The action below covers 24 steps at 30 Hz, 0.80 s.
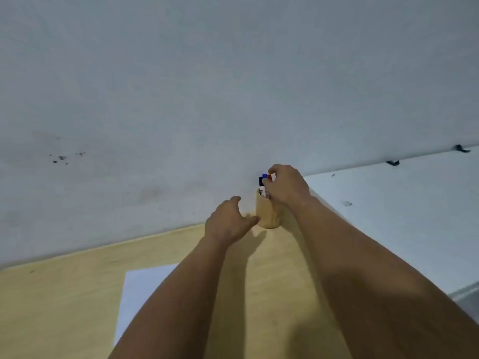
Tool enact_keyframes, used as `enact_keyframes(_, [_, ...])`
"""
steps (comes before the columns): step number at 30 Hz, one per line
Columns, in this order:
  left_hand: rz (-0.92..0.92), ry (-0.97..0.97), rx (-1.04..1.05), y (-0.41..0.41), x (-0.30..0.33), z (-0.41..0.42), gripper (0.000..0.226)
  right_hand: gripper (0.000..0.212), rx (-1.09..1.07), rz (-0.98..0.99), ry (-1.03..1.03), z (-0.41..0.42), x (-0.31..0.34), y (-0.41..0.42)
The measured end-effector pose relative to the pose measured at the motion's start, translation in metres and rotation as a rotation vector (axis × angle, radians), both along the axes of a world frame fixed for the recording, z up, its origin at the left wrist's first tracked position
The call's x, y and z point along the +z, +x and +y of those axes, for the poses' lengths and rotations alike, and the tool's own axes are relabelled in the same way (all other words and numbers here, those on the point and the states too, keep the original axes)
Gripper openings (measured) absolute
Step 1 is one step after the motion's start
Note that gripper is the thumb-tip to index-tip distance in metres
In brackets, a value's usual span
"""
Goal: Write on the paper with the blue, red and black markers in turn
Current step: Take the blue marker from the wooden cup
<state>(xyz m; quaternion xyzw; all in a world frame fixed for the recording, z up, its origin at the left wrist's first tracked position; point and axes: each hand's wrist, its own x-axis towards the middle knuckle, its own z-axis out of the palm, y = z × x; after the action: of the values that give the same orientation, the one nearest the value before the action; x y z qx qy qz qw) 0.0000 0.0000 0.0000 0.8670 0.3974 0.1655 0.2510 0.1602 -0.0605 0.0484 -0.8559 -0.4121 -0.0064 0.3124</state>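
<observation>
Paper first: flat white rectangular sheet of paper (pixel 140 294) lying nearest on the pale wooden tabletop (pixel 64 307), well back from where the gripping is happening, partly hidden under the left forearm, looking blank and ready for writing. Further out, left hand (pixel 228 221) reaching with fingers spread and loose, gripping nothing, thumb just touching the base of the tan cylindrical wooden pen holder (pixel 268 216), probably steadying it against tipping during the pull. Above that, right hand (pixel 286 183) curling over the holder's mouth, fingertips pinching at the marker tops; closing, it seems, on the blue-capped white marker (pixel 264 181), though exact contact staying hard to tell. Flanking that pinch, black-capped marker (pixel 260 181) just left, red-capped marker (pixel 269 177) right under the fingers. Standing against the grey-white wall (pixel 233 73) beyond. Judging: picking the first colour, no writing begun.
</observation>
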Motion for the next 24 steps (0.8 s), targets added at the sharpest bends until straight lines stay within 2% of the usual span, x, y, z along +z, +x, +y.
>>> enact_keyframes(6, [-0.127,-0.108,0.039,0.055,-0.027,0.006,0.090,0.025,-0.042,0.065,0.103,0.026,-0.029,0.022])
enact_keyframes(9, [-0.207,-0.116,0.068,0.069,-0.037,0.005,0.069,0.017,-0.011,0.072,0.125,0.029,-0.036,0.031])
enact_keyframes(13, [-0.221,-0.120,0.064,0.075,-0.044,0.004,0.062,0.010,0.010,0.145,0.161,0.028,-0.035,0.039])
enact_keyframes(19, [-0.193,-0.085,0.030,0.072,-0.038,0.008,0.071,0.012,-0.060,0.312,0.259,0.028,-0.021,0.033])
enact_keyframes(24, [-0.155,-0.109,-0.014,0.064,-0.029,0.005,0.083,0.012,-0.087,0.336,0.448,0.021,0.003,0.021])
